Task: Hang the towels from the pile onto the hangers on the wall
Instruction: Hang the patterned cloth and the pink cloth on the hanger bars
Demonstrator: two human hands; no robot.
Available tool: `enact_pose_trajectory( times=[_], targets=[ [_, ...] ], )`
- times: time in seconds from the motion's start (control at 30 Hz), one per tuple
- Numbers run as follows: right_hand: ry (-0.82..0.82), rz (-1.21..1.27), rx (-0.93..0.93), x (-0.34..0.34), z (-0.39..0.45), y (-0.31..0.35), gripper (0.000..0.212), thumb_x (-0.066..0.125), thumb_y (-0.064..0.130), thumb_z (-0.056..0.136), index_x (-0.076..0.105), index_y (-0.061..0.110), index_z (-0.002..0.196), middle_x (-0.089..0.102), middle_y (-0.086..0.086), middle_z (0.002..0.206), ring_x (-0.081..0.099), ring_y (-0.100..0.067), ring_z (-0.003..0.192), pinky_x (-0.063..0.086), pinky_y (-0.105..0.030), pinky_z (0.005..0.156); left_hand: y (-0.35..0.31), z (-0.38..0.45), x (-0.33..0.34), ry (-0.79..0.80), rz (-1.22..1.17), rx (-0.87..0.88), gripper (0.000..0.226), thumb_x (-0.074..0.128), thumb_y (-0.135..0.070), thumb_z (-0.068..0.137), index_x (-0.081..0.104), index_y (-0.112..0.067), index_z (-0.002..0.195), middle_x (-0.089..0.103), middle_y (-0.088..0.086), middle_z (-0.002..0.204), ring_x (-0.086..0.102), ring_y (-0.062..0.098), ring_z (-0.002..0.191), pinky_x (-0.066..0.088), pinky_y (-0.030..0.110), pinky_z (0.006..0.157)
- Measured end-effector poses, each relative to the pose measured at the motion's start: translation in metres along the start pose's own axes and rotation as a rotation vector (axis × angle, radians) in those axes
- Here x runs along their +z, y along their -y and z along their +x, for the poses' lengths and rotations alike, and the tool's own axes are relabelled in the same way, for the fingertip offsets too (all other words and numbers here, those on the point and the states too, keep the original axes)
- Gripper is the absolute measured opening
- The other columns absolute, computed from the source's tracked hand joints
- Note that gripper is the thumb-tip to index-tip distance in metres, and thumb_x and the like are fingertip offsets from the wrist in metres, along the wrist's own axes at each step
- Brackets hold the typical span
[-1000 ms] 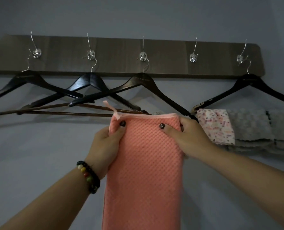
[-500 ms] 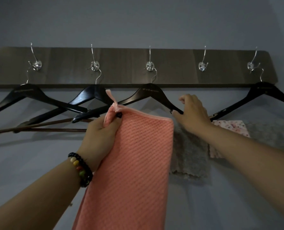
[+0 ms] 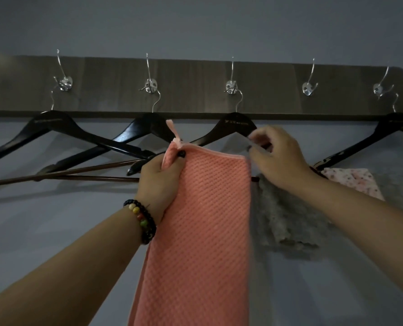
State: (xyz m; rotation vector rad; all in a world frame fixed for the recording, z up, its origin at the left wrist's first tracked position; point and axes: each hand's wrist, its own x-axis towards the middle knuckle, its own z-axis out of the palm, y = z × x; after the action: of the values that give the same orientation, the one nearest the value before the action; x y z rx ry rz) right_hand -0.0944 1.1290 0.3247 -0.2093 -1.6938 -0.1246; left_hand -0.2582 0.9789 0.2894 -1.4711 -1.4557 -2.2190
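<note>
I hold a salmon-pink waffle towel up against the wall, and it hangs down long. My left hand grips its top left corner, just under the small loop. My right hand is blurred by motion. Its curled thumb and fingers close on the right arm of the third black hanger, right beside the towel's top right corner. The towel's top edge lies level with that hanger's lower bar. Part of the bar is hidden behind the towel.
A dark wooden board carries several chrome hooks; the fourth hook is bare. Two black hangers hang at left, overlapping. A grey towel hangs behind my right wrist, and a floral towel hangs on the rightmost hanger.
My right hand let go of the towel's right corner and went to the third hanger's arm. My left hand raised the towel toward that hanger.
</note>
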Motion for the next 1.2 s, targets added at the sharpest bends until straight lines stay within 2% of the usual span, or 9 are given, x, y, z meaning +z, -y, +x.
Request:
enact_pose_trajectory(
  times=[0.07,0.2,0.3,0.43,0.53,0.7,0.83,0.93,1.2],
  targets=[
    [0.238,0.090,-0.003,0.007,0.002,0.025,0.025,0.065,0.021,0.084,0.063,0.019,0.109,0.061,0.007,0.108,0.056,-0.005,0.099,0.044,-0.016,0.084,0.002,-0.002,0.002,0.022,-0.016,0.026,0.017,0.057,-0.028,0.094,0.066,-0.030,0.080,0.067,-0.002,0.084,0.060,0.016,0.079,0.054,0.030,0.071],
    [0.693,0.046,0.098,0.014,0.023,0.053,0.067,0.075,0.049,0.061,0.059,0.032,0.124,0.061,0.012,0.118,0.057,-0.007,0.110,0.046,-0.033,0.100,0.004,-0.005,0.006,0.047,0.001,0.139,0.017,0.060,-0.026,0.092,0.069,-0.034,0.080,0.071,0.000,0.086,0.063,0.011,0.072,0.055,0.020,0.062],
    [0.861,-0.029,0.119,0.009,0.034,0.066,0.050,0.081,0.042,0.069,0.067,0.030,0.115,0.067,0.010,0.109,0.061,-0.009,0.102,0.048,-0.025,0.092,0.009,-0.006,0.001,0.040,0.086,0.257,0.012,0.060,-0.025,0.092,0.070,-0.028,0.086,0.069,-0.001,0.083,0.062,0.006,0.069,0.053,0.014,0.061],
    [0.753,-0.253,0.004,0.002,0.037,0.081,0.012,0.080,0.035,0.074,0.068,0.031,0.072,0.064,0.009,0.073,0.060,-0.011,0.074,0.044,-0.023,0.061,0.016,0.006,-0.020,-0.003,0.325,0.402,0.024,0.056,-0.050,0.086,0.066,-0.031,0.096,0.061,-0.001,0.105,0.061,0.015,0.096,0.055,0.040,0.084],
    [0.541,-0.539,-0.060,-0.001,0.036,0.088,0.022,0.079,0.035,0.071,0.074,0.019,0.086,0.066,-0.002,0.079,0.059,-0.021,0.076,0.049,-0.029,0.062,0.011,0.016,-0.033,-0.022,0.423,0.450,0.038,0.051,-0.056,0.080,0.058,-0.028,0.104,0.055,0.001,0.117,0.056,0.022,0.107,0.053,0.041,0.089],
    [0.072,-0.528,0.088,-0.012,0.040,0.088,0.037,0.074,0.028,0.073,0.068,0.018,0.109,0.064,-0.008,0.108,0.060,-0.032,0.099,0.048,-0.036,0.079,0.006,0.038,-0.037,-0.020,0.810,0.433,0.042,0.065,-0.034,0.086,0.052,-0.018,0.123,0.051,0.003,0.121,0.050,0.026,0.114,0.045,0.048,0.098],
    [0.084,-0.552,0.123,-0.015,0.035,0.089,0.024,0.065,0.022,0.079,0.070,0.016,0.101,0.065,-0.010,0.103,0.062,-0.033,0.100,0.045,-0.034,0.075,0.003,0.039,-0.028,-0.037,1.028,0.389,0.055,0.062,-0.035,0.088,0.042,-0.019,0.136,0.042,0.009,0.136,0.035,0.031,0.127,0.033,0.047,0.103],
    [0.163,-0.510,0.188,-0.016,0.032,0.092,0.007,0.059,0.009,0.077,0.065,0.011,0.079,0.066,-0.008,0.076,0.067,-0.027,0.088,0.053,-0.033,0.080,0.004,0.043,-0.025,0.028,1.060,0.367,0.056,0.061,-0.038,0.088,0.043,-0.020,0.137,0.045,0.007,0.137,0.039,0.029,0.128,0.034,0.049,0.105],
    [0.132,-0.077,0.410,-0.007,0.034,0.090,0.020,0.045,0.010,0.088,0.059,0.004,0.076,0.073,-0.014,0.077,0.071,-0.029,0.065,0.060,-0.040,0.065,0.000,0.041,-0.023,0.052,1.170,0.396,0.058,0.060,-0.041,0.088,0.043,-0.015,0.138,0.038,0.014,0.139,0.034,0.034,0.128,0.032,0.051,0.102]
  ],
)
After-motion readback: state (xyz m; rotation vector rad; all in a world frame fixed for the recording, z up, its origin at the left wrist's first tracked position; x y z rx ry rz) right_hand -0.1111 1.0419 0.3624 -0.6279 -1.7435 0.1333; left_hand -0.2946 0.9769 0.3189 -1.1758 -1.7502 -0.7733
